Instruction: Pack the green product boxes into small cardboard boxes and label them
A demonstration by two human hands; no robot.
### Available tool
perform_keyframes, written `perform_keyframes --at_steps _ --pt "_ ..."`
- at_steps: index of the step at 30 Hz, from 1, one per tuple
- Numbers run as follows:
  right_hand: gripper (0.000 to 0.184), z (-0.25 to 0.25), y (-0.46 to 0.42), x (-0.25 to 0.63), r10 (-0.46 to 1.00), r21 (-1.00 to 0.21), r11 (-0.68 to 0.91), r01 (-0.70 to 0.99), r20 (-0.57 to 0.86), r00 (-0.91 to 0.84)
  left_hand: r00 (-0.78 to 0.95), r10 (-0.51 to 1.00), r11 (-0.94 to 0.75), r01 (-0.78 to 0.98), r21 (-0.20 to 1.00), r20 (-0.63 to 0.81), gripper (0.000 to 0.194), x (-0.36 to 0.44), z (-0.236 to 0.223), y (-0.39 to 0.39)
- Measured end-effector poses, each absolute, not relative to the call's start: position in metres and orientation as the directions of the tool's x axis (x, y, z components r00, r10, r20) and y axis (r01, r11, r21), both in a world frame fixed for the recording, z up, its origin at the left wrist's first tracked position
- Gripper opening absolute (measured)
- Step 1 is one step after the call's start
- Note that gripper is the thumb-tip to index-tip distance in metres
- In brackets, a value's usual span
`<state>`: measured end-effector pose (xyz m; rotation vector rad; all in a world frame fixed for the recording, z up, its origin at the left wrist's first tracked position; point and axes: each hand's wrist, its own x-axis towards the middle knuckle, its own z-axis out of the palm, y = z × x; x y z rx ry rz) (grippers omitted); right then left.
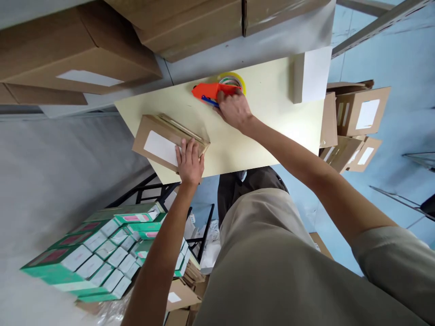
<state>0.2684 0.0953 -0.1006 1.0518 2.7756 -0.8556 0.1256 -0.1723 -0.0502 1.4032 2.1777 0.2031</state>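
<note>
A small brown cardboard box (142,136) with a white label (159,148) lies at the left of the cream tabletop (268,95). My left hand (190,162) rests on its near right part, fingers stretched out over the cardboard and the label's edge. Farther back, my right hand (234,108) has its fingers closed on an orange tape dispenser (207,90) with a blue part and a roll of yellowish tape (239,79). The dispenser is on or just above the table; I cannot tell which. My right fingertips are partly hidden.
A white box (316,74) stands at the table's right end. Large cartons (112,59) line the shelf behind. Several cardboard boxes (367,113) are stacked to the right. Green and white boxes (91,253) are piled at the lower left, near a black metal frame (205,231).
</note>
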Motion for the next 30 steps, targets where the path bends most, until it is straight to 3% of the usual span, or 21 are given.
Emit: perform_keyframes --at_steps 4,12,18,23,26,30 --pt "0.072 -0.103 0.085 0.311 0.593 -0.499 0.567 0.655 -0.305 -0.745 -0.337 0.854 0.489 0.78 0.391 -0.396 0.057 0.126 -0.049 -0.173" --pt "0.064 -0.101 0.032 0.375 0.742 -0.47 0.399 0.787 -0.339 -0.579 -0.348 0.841 0.517 0.741 0.428 -0.414 0.055 0.124 -0.051 -0.178" --pt "0.065 -0.054 -0.009 0.362 0.868 -0.519 0.172 0.837 -0.322 -0.378 -0.312 0.876 0.464 0.753 0.467 -0.368 0.053 0.123 -0.054 -0.185" --pt "0.082 -0.04 -0.072 0.294 0.751 -0.798 -0.243 0.551 -0.514 -0.414 -0.255 0.91 0.399 0.755 0.52 -0.328 0.052 0.12 -0.051 -0.185" --pt "0.092 -0.062 -0.083 0.247 0.659 -0.805 -0.386 0.451 -0.583 -0.476 -0.227 0.926 0.364 0.75 0.553 -0.302 0.061 0.122 -0.046 -0.185" --pt "0.091 -0.075 -0.073 0.228 0.617 -0.797 -0.435 0.42 -0.603 -0.505 -0.202 0.955 0.294 0.725 0.623 -0.216 0.079 0.119 -0.031 -0.182"
